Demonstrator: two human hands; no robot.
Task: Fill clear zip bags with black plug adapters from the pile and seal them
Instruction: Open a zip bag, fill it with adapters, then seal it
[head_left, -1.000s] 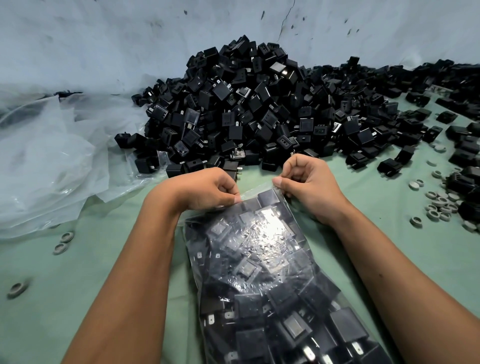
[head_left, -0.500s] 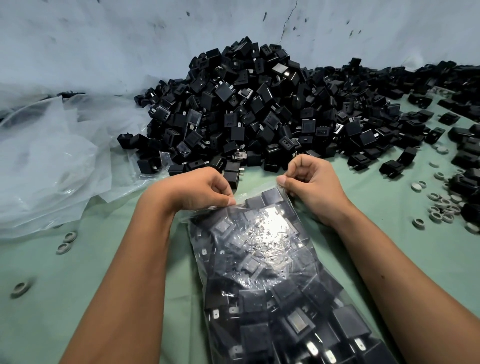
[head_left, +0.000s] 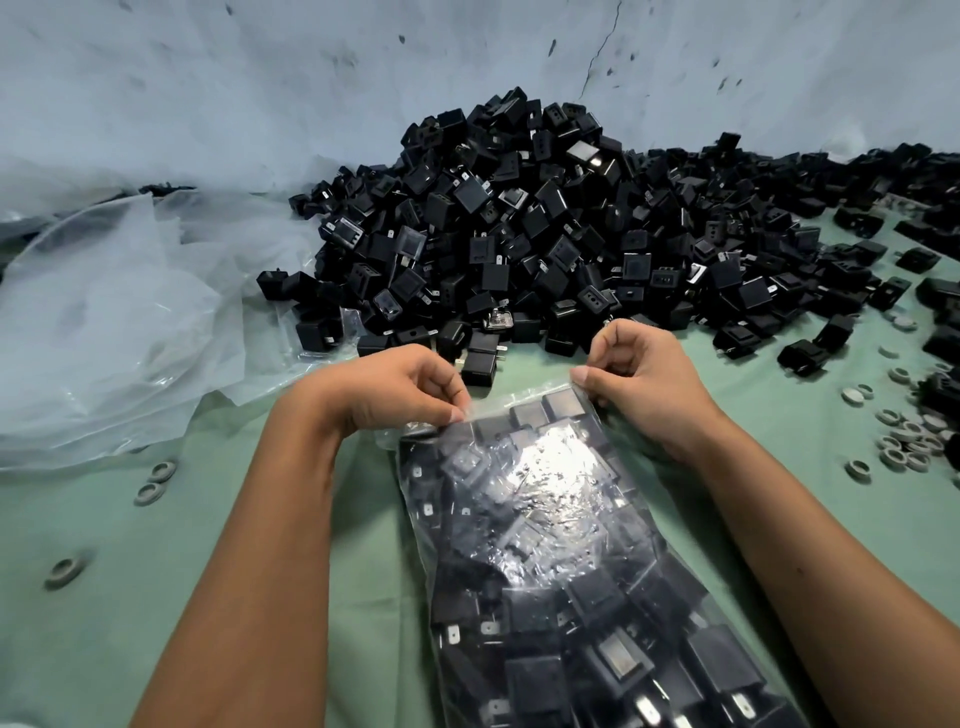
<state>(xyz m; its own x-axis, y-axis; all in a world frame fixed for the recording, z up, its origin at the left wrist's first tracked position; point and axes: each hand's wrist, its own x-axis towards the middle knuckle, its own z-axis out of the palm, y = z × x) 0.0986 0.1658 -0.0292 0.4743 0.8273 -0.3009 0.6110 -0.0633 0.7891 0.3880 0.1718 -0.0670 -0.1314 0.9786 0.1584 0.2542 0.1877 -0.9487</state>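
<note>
With bag (head_left: 561, 545) full, left hand (head_left: 400, 389) and right hand (head_left: 639, 374) are pinching its zip; pile (head_left: 545, 234) remaining.

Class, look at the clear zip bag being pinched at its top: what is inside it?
The clear zip bag is packed with black plug adapters, some showing metal prongs. Glare hides a patch near the top; lower layers are covered, so no count is possible.
</note>
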